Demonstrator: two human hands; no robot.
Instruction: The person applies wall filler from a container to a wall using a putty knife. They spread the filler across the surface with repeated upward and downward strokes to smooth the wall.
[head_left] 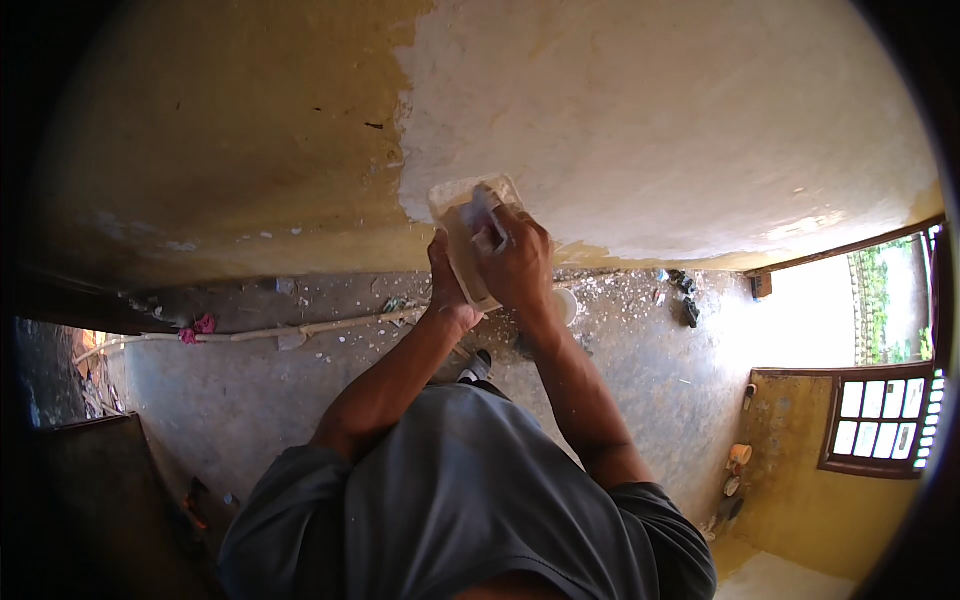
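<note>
In front of the wall my left hand (448,282) is closed round the side of a pale, oblong, smeared tray (462,245). My right hand (524,262) is over the tray's right side, its fingers curled round a whitish, blurred tool (486,204) that touches the tray; its exact kind cannot be made out. Just beyond the hands, the wall carries a white coat (640,130) on the right, with a ragged border against bare ochre wall (250,120) on the left.
A long wooden pole (300,331) lies along the wall's foot, with a pink cloth (200,327) on it. White flakes litter the floor round a pale bucket (566,305). Dark crumpled material (685,297) lies farther right. An orange container (739,455) stands near the windowed wall (790,430).
</note>
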